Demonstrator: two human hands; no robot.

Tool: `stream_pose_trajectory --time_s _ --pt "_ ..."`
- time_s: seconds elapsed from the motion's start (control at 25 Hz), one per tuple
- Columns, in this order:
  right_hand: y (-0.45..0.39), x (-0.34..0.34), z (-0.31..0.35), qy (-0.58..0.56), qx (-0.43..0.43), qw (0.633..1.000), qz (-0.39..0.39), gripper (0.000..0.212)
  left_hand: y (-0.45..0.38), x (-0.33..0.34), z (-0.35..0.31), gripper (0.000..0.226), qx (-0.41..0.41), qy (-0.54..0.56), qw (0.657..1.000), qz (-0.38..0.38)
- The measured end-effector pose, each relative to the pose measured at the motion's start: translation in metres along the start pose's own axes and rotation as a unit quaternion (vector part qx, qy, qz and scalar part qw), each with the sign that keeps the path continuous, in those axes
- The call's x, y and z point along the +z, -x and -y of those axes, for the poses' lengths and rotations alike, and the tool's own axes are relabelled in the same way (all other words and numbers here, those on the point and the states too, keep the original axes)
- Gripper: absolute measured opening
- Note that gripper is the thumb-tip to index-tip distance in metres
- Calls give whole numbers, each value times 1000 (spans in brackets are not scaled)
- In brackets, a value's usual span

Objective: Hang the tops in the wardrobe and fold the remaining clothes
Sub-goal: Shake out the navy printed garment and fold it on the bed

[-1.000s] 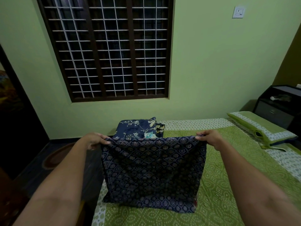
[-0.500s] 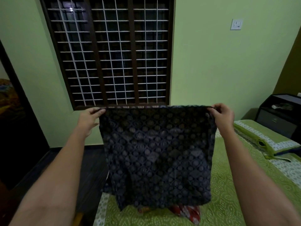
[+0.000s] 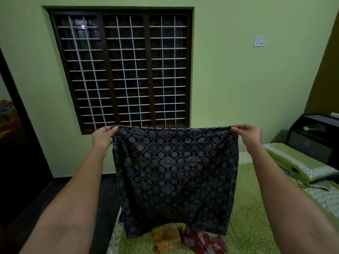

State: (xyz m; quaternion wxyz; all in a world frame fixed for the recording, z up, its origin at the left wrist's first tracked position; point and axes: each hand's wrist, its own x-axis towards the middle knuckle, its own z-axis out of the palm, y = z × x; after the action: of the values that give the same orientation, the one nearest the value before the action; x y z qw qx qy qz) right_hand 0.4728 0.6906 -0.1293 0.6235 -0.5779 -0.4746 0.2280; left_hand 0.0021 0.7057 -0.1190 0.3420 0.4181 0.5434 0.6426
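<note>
Left hand: the left hand [image 3: 102, 139] is raised at arm's length, fingers curled over and pinching the upper left corner of the navy patterned garment [image 3: 174, 176].
Right hand: the right hand [image 3: 247, 133] pinches the upper right corner at about the same height, fingers curled round the edge.
Garment: stretched flat between the two hands, hanging straight down below them, its lower hem above the bed [image 3: 253, 217].
Blocked from view: the cloth hides the middle of the bed behind it.
Below the hands: a red and yellow printed cloth [image 3: 187, 239] lies crumpled on the green quilt, under the hem.
Beyond the hands: barred window [image 3: 126, 70].
Right of right hand: green pillow [image 3: 297, 164], dark bedside cabinet [image 3: 315, 138], wall switch [image 3: 259, 41].
</note>
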Motion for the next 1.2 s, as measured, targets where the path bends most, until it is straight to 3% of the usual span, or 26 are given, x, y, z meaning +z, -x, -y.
stream_pose_trajectory --time_s 0.04,0.12,0.24,0.32,0.4,0.48,0.6,0.68,0.88,0.96,1.08,1.2 --pt "3 -6 12 -82 -1 996 20 34 1 -2 -13 10 14 53 999 5" --pt "13 -25 36 -237 -43 969 54 34 11 -19 -46 12 79 188 978 31" --pt "18 -44 70 -317 -137 934 91 32 40 -41 -87 11 220 376 889 137" --pt "24 -12 101 -334 -144 911 192 50 59 -7 -101 14 202 326 899 213" --pt "33 38 128 -300 -169 896 280 41 69 53 -111 11 180 180 928 272" --pt "47 81 149 -246 -213 896 303 34 82 100 -117 16 195 95 913 345" --pt "61 94 156 -274 -201 884 321 33 102 137 -119 8 141 214 871 420" --pt "57 92 152 -315 -187 874 318 36 103 138 -112 23 140 242 843 460" --pt "50 94 137 -356 -155 853 348 30 106 144 -113 35 114 219 847 470" --pt "47 86 138 -280 -185 881 334 33 109 141 -113 26 99 176 867 456" --pt "51 69 146 -124 -237 920 286 30 104 138 -108 10 112 136 910 376" --pt "74 58 161 -14 -293 920 259 5 94 138 -101 8 162 91 949 256"
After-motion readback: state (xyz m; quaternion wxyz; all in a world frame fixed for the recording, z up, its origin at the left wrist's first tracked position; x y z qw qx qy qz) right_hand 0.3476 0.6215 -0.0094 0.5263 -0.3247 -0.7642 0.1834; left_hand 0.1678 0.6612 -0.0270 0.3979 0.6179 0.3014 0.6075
